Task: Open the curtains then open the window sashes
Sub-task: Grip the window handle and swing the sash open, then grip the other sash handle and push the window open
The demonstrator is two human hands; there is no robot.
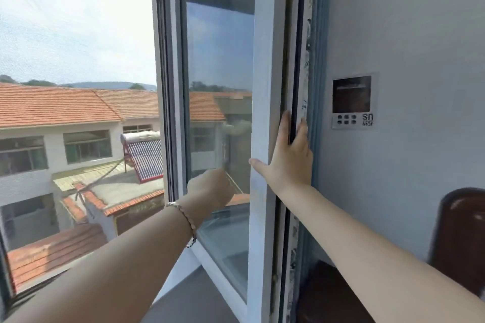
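Sash (262, 113) with white frame is standing in the centre of the frame, swung inward from the window opening, its glass pane reflecting tiled roofs. Right hand (288, 160) is pressing flat against the sash's right stile, fingers spread wide and pointing up, thumb lying across the stile's face. Left hand (210, 189) is reaching to the pane's lower part with fingers curled inward; whether it is gripping anything cannot be told. Bracelet (187, 220) is circling the left wrist. Orange-tiled roofs (52, 105) and solar water heater (144, 157) are showing through the opening at left. Wall panel (352, 101) with buttons is sitting on the wall at right.
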